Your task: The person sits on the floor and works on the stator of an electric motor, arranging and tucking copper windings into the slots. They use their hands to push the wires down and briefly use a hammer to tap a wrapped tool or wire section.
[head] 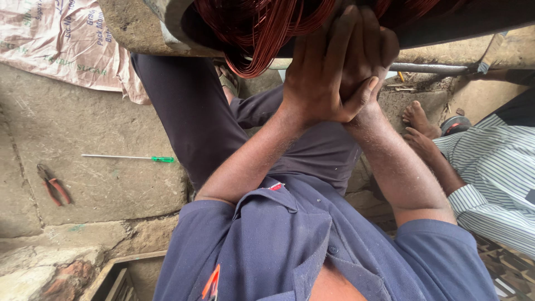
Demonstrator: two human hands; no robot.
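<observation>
— Closest to the lens is the person's own blue work shirt (278, 245), collar open, with something orange-red clipped at the chest pocket (212, 281). What are the arms doing past it?

— Both forearms go up and meet at the copper wire coil (253, 28), the reddish winding bulging out of a grey metal housing (145, 25) at the top edge of the view. The left hand (320, 72) lies flat, fingers straight and together, laid over the other hand. The right hand (370, 47) sits beneath it, curled into a fist against the winding; whether it grips any strands I cannot tell. One hand stacked on the other looks like a way to put more weight into a push on the wire.

— And the tools on the floor?

— On the concrete floor (83, 122), well apart from the hands toward the left edge, lie a green-handled screwdriver (129, 158) and red-handled pliers (53, 187), both untouched, within arm's reach. A printed sack (61, 42) is spread in the top left corner.

— Anyone else?

— At the right edge a second person in a striped shirt (490, 173), one hand (421, 139) near a bare foot (418, 117), not touching the coil
</observation>
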